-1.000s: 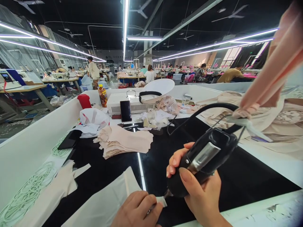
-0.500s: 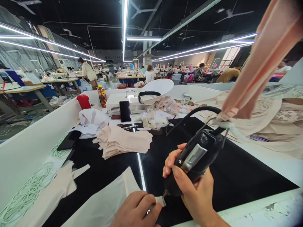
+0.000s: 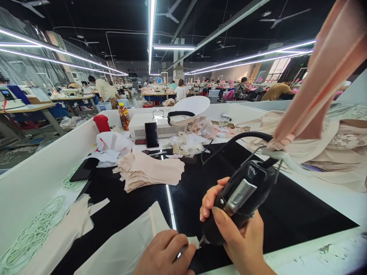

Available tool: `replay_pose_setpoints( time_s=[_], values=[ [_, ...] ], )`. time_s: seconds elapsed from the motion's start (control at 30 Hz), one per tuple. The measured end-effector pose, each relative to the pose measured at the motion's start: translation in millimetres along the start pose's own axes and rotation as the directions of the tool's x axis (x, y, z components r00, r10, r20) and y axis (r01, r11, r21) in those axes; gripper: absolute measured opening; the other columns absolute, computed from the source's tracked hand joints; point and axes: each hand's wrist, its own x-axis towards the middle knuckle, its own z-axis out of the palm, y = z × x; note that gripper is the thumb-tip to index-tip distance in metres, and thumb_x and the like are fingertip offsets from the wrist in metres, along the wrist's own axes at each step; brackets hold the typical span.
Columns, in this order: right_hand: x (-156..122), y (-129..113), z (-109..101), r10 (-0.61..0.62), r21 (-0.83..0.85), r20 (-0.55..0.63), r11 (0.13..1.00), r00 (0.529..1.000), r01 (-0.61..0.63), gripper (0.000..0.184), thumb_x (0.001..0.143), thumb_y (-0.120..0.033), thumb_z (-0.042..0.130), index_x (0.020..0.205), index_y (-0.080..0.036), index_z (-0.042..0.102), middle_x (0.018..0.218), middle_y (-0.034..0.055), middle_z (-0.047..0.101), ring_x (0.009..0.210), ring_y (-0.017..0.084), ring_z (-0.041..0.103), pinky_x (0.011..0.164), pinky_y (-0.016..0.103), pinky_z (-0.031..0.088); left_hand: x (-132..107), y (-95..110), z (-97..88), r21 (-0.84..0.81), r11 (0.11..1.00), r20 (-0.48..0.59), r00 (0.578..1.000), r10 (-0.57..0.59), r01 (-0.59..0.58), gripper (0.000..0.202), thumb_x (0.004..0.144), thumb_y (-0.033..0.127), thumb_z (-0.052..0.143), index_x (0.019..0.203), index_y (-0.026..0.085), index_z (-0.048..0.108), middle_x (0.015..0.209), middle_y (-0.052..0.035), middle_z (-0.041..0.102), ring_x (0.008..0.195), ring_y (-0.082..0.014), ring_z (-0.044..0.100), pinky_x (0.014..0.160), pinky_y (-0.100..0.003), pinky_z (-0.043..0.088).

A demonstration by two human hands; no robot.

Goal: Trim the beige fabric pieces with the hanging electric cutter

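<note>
My right hand (image 3: 237,233) wraps round a black corded hand tool (image 3: 246,191) with a metal plate on its side; its exact kind I cannot tell. The tool points down, and its narrow tip is right beside the end of a pale fabric piece (image 3: 193,241). Whether the tip touches the cloth is unclear. My left hand (image 3: 164,254) pinches that fabric end between thumb and fingers, low on the black work surface (image 3: 301,214). Left of this hand, a wider pale cloth (image 3: 129,240) lies flat. A pink fabric strip (image 3: 315,80) is tied round the tool's cord from above.
A stack of beige fabric pieces (image 3: 151,170) lies ahead. Behind it are a phone (image 3: 151,134), a white box (image 3: 140,126) and scraps. Pale green cord coils (image 3: 37,233) line the left side; beige garments (image 3: 323,141) pile at right. People sit at sewing machines beyond.
My right hand and the tool have shifted slightly right and down, the tip staying near the fabric end. My left hand has barely moved. A person in the background has bent forward.
</note>
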Motion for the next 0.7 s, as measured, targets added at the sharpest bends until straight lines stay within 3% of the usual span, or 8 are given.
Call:
replay_pose_setpoints(
  time_s=[0.07,0.23,0.33,0.53,0.7],
  values=[
    [0,-1,1,0.017,0.001,-0.04,1.0,0.999,-0.017,0.034,0.094,-0.039,0.082,0.121,-0.033,0.062,0.087,-0.0026,0.066,0.065,0.012,0.064,0.062,0.025,0.058,-1,-2,-1.6,-0.012,1.0,0.012,1.0,0.007,-0.007,0.048,0.118,0.043,0.032,0.11,0.017,0.071,0.096,-0.0009,0.074,0.083,-0.0152,0.071,0.077,-0.026,0.057],
    [5,-2,-10,-0.04,-0.071,0.009,0.997,0.999,0.041,0.033,0.095,-0.034,0.081,0.122,-0.033,0.062,0.087,-0.0016,0.067,0.066,0.014,0.065,0.06,0.028,0.059,-5,-6,-6.2,-0.033,0.999,0.02,0.999,0.029,-0.029,0.046,0.118,0.041,0.034,0.108,0.015,0.071,0.099,-0.0016,0.075,0.089,-0.0153,0.072,0.085,-0.026,0.057],
    [9,-3,-18,-0.063,-0.109,-0.019,0.992,0.998,0.061,0.03,0.096,-0.034,0.08,0.12,-0.033,0.062,0.086,-0.0017,0.067,0.065,0.015,0.065,0.06,0.029,0.06,-8,-7,-5.4,-0.01,1.0,-0.005,1.0,0.024,-0.024,0.047,0.118,0.042,0.034,0.108,0.016,0.072,0.101,-0.0002,0.076,0.091,-0.0157,0.072,0.091,-0.027,0.056],
    [11,-6,-22,-0.078,-0.123,0.002,0.989,0.997,0.078,0.029,0.096,-0.034,0.079,0.12,-0.032,0.063,0.086,-0.0012,0.067,0.066,0.016,0.066,0.059,0.03,0.061,-13,-8,-0.3,0.013,1.0,0.015,1.0,0.01,-0.01,0.05,0.118,0.044,0.032,0.112,0.015,0.072,0.105,-0.0006,0.077,0.094,-0.0164,0.071,0.093,-0.028,0.057],
    [9,-8,-15,-0.021,-0.088,-0.085,0.996,0.996,0.013,0.034,0.092,-0.038,0.084,0.118,-0.031,0.063,0.085,-0.0019,0.066,0.067,0.016,0.064,0.06,0.029,0.059,-14,-8,0.8,0.007,1.0,0.032,0.999,-0.008,0.008,0.053,0.118,0.045,0.029,0.114,0.014,0.071,0.107,-0.0033,0.075,0.096,-0.0167,0.069,0.092,-0.028,0.057]
  ],
)
